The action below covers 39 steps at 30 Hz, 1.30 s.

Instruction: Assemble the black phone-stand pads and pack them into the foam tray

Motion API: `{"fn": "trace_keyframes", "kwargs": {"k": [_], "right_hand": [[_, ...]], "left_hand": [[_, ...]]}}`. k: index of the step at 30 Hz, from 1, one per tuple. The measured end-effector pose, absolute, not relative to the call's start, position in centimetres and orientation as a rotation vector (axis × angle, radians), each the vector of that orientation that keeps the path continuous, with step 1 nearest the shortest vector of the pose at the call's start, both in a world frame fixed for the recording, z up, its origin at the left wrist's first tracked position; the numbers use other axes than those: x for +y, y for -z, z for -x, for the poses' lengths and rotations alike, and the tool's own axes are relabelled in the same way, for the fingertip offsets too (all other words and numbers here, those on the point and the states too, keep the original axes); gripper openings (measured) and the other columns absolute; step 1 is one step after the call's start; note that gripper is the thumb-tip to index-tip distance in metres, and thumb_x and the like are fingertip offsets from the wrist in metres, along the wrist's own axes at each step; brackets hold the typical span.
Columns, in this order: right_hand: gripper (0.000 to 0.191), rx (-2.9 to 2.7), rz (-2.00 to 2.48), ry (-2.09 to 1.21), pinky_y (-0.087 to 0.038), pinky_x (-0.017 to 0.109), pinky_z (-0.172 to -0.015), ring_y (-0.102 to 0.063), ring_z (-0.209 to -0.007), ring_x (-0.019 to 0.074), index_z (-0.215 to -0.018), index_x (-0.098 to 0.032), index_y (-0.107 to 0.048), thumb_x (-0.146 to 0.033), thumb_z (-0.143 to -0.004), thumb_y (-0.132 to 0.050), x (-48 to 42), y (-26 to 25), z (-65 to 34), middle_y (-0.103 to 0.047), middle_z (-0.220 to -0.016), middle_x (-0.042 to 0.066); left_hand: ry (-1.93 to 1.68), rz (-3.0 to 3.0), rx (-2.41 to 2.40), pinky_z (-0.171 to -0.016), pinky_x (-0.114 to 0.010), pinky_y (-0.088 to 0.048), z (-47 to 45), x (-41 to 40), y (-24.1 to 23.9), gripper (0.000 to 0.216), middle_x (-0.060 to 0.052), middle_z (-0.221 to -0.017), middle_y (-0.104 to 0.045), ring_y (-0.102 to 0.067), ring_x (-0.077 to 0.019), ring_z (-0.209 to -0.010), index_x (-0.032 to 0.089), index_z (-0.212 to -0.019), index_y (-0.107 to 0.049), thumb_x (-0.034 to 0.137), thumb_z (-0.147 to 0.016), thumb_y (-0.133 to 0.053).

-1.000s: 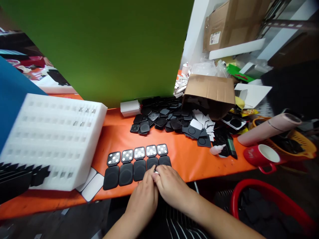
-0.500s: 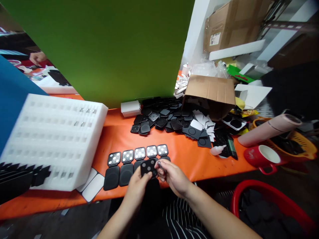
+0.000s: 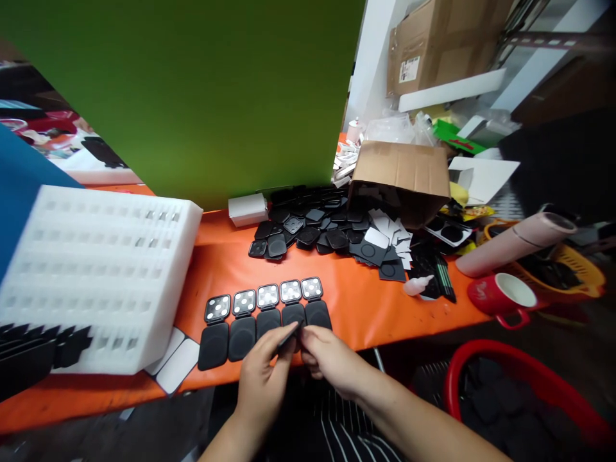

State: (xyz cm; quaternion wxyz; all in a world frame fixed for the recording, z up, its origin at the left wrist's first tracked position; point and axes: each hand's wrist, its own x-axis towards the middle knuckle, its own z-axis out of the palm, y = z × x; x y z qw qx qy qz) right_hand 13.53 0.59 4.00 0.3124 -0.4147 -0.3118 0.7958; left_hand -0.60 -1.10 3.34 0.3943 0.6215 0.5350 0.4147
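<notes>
My left hand (image 3: 264, 369) grips a thin black square plate (image 3: 289, 338), now tilted nearly edge-on. Against the far edge of that plate, my right hand (image 3: 332, 359) has its fingers closed; whatever they pinch is hidden. Just beyond both hands, several hinged black square cases (image 3: 242, 339) lie unfolded in a row on the orange table (image 3: 219, 256). Their upper halves show white round spots on a dark panel (image 3: 244, 301), while the lower halves are plain black pads.
A white foam block (image 3: 120, 256) with slots stands left, near white-faced cards (image 3: 179, 366). Behind lie a pile of black pieces (image 3: 308, 236), a white box (image 3: 248, 210) and a cardboard box (image 3: 402, 170). Rightward are a small bottle (image 3: 418, 285), pink flask (image 3: 514, 244), red mug (image 3: 500, 296) and red basin (image 3: 455, 366).
The black plate has turned from facing me, its round holes showing, to nearly edge-on. My right hand has shifted slightly lower against it. The view has shifted a little.
</notes>
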Motion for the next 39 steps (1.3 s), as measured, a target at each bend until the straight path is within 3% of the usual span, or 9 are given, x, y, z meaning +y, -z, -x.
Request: {"fn": "trace_keyframes", "kwargs": {"k": [3,6,14,20,23,28,32,39], "right_hand": [[0.023,-0.340,0.823,-2.384,-0.019,0.017,-0.043,-0.026,-0.043,0.0038,-0.069,-0.016,-0.044,-0.034,-0.081,-0.048,0.3,-4.4,-14.1,-0.034,-0.053,-0.007],[0.026,0.046,0.712,-2.508,-0.026,0.017,-0.045,-0.036,-0.043,0.0049,-0.063,-0.015,-0.044,-0.034,-0.080,-0.045,0.0,-4.3,-14.7,-0.038,-0.050,-0.006],[0.022,0.403,0.899,-2.189,-0.026,0.016,-0.042,-0.038,-0.039,0.0054,-0.067,-0.014,-0.051,-0.034,-0.077,-0.050,-1.6,-4.0,-14.0,-0.039,-0.044,-0.007],[0.028,-0.182,0.947,-1.985,-0.025,0.019,-0.046,-0.030,-0.046,0.0060,-0.074,-0.015,-0.053,-0.041,-0.081,-0.050,-4.9,-2.5,-19.3,-0.032,-0.053,-0.007],[0.027,-0.549,1.335,-1.684,-0.029,0.021,-0.051,-0.037,-0.054,0.0086,-0.085,-0.017,-0.055,-0.042,-0.082,-0.048,-8.3,-0.3,-23.7,-0.040,-0.061,-0.004],[0.028,-1.015,1.943,-1.267,-0.036,0.028,-0.065,-0.051,-0.070,0.0167,-0.076,-0.018,-0.057,-0.043,-0.079,-0.047,-14.1,5.0,-27.6,-0.054,-0.070,0.002],[0.029,-1.091,2.086,-1.211,-0.036,0.027,-0.057,-0.052,-0.058,0.0163,-0.082,-0.019,-0.052,-0.043,-0.084,-0.035,-15.1,7.0,-27.0,-0.053,-0.060,-0.001],[0.032,-1.256,2.150,-1.058,-0.035,0.026,-0.055,-0.050,-0.056,0.0158,-0.069,-0.021,-0.047,-0.042,-0.085,-0.030,-13.4,7.2,-25.9,-0.052,-0.058,-0.001]], "left_hand": [[-1.022,-1.897,1.262,-0.087,-0.032,-0.045,1.3,-1.7,-3.2,0.036,-0.004,-0.111,-0.060,-0.055,-0.0188,-0.102,0.026,-0.114,-0.054,0.013,-0.081,-0.047],[-0.958,-2.126,1.141,-0.095,-0.037,-0.040,1.9,-2.1,-3.2,0.050,-0.003,-0.119,-0.055,-0.051,-0.0191,-0.110,0.028,-0.123,-0.045,0.006,-0.078,-0.044],[-0.914,-2.108,1.054,-0.097,-0.039,-0.037,0.8,-2.7,-3.0,0.054,-0.001,-0.122,-0.054,-0.050,-0.0202,-0.111,0.032,-0.123,-0.045,0.006,-0.076,-0.046],[-0.897,-1.479,1.302,-0.076,-0.029,-0.048,-1.8,-1.9,-2.9,0.023,-0.004,-0.099,-0.065,-0.060,-0.0201,-0.088,0.022,-0.101,-0.061,0.027,-0.081,-0.049],[-0.933,-1.170,1.455,-0.070,-0.025,-0.048,-2.0,-1.3,-2.9,0.027,-0.003,-0.088,-0.066,-0.060,-0.0205,-0.084,0.018,-0.097,-0.060,0.037,-0.078,-0.055],[-0.864,-0.982,1.402,-0.068,-0.025,-0.047,-2.1,-1.2,-2.7,0.038,-0.003,-0.086,-0.066,-0.059,-0.0209,-0.082,0.015,-0.097,-0.060,0.043,-0.071,-0.061],[-0.805,-0.943,1.322,-0.067,-0.027,-0.047,-2.5,-1.9,-2.2,0.040,-0.005,-0.090,-0.066,-0.059,-0.0239,-0.086,0.015,-0.098,-0.059,0.043,-0.070,-0.062],[-0.790,-0.950,1.278,-0.071,-0.029,-0.047,-2.1,-2.4,-1.8,0.037,-0.007,-0.091,-0.066,-0.057,-0.0257,-0.093,0.016,-0.098,-0.060,0.041,-0.070,-0.062]]}}
